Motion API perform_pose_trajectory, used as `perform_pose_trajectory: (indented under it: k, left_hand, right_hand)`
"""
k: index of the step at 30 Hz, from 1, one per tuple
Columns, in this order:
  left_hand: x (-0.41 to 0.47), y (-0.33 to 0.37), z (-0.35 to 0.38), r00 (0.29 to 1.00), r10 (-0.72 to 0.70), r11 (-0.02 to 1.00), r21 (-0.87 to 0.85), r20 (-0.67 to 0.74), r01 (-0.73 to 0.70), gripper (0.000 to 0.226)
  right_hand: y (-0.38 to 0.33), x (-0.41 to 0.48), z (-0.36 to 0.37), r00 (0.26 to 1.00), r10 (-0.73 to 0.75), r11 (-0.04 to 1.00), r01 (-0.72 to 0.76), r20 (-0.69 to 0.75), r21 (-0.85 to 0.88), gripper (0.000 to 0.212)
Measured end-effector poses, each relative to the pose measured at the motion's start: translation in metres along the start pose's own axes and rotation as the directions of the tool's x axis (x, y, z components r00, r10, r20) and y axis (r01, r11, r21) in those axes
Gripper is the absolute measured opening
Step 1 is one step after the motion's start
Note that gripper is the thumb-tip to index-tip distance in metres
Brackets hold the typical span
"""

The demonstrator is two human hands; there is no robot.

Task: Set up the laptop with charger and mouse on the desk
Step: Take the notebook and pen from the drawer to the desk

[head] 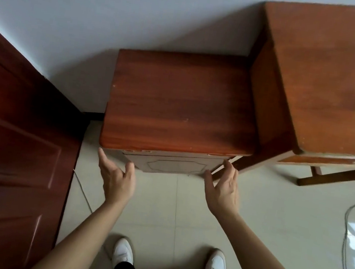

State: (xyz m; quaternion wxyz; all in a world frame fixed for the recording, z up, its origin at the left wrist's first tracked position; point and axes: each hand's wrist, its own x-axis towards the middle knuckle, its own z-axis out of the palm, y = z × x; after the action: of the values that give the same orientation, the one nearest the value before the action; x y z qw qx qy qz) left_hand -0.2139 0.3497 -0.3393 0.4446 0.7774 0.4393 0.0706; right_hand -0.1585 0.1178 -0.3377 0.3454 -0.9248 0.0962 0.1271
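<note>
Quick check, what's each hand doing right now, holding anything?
Left hand: open, holding nothing, fingertips near the cabinet front left corner.
Right hand: open, holding nothing, fingers spread by the cabinet's front right corner.

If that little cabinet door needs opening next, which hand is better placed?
Probably the right hand: its fingers sit by the right edge of the cabinet door, which looks slightly ajar there. The left hand hovers open near the cabinet's left front corner. No handle is visible.

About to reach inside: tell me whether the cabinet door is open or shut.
Shut. The cabinet door sits flush under the top, no gap or interior showing. Both hands, left and right, hover open near its corners.
</note>
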Motion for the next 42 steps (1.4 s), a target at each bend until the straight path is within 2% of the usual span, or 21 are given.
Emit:
perform_pose_trajectory:
  k: [3,6,8,11,13,19,24,29,33,37,39,42]
  left_hand:
    - [0.015,-0.02,0.022,0.998,-0.032,0.995,-0.089,0.05,0.036,0.089]
    - [0.023,-0.046,0.046,0.998,0.043,0.994,-0.107,0.051,-0.037,0.073]
    - [0.025,-0.052,0.054,0.997,0.079,0.984,-0.163,0.005,-0.078,0.065]
    - [0.027,-0.055,0.062,0.995,0.085,0.966,-0.241,-0.051,-0.094,0.069]
    - [0.034,-0.054,0.062,0.996,0.071,0.963,-0.257,-0.058,-0.084,0.071]
    - [0.044,-0.048,0.06,0.999,0.05,0.948,-0.314,0.004,-0.047,0.071]
    - [0.064,-0.052,0.047,0.999,-0.036,0.924,-0.382,-0.032,0.021,0.045]
    - [0.061,-0.063,0.037,0.996,0.008,0.966,-0.256,-0.088,-0.031,0.033]
    - [0.033,-0.083,0.027,0.994,-0.046,0.987,-0.16,-0.096,0.03,0.034]
    - [0.006,-0.09,0.018,0.996,-0.027,0.987,-0.162,-0.087,0.013,0.042]
    - [-0.002,-0.097,0.013,0.996,-0.033,0.987,-0.157,-0.078,0.02,0.042]
    - [-0.006,-0.104,0.012,0.994,-0.103,0.987,-0.127,-0.043,0.097,0.043]
  right_hand:
    - [0.016,0.015,0.02,0.996,0.082,0.99,-0.079,-0.021,0.12,0.081]
    - [0.034,0.034,0.039,0.981,0.193,0.927,-0.174,-0.025,0.334,0.09]
    - [0.037,0.045,0.042,0.973,0.229,0.869,-0.185,-0.04,0.459,0.091]
    - [0.04,0.06,0.04,0.975,0.216,0.83,-0.153,-0.055,0.537,0.081]
    - [0.04,0.065,0.04,0.979,0.187,0.832,-0.114,-0.08,0.542,0.077]
    - [0.043,0.075,0.041,0.979,0.198,0.808,-0.137,-0.044,0.573,0.075]
    - [0.045,0.077,0.041,0.981,0.19,0.83,-0.144,-0.03,0.539,0.069]
    - [0.043,0.05,0.034,0.981,0.172,0.858,-0.106,-0.086,0.502,0.058]
    - [0.053,0.008,0.036,0.961,0.274,0.76,-0.189,-0.043,0.621,0.078]
    - [0.061,-0.005,0.035,0.914,0.406,0.7,-0.299,-0.018,0.649,0.089]
    - [0.064,-0.012,0.035,0.905,0.425,0.721,-0.325,-0.02,0.612,0.089]
    - [0.067,-0.018,0.036,0.886,0.464,0.759,-0.39,-0.013,0.522,0.073]
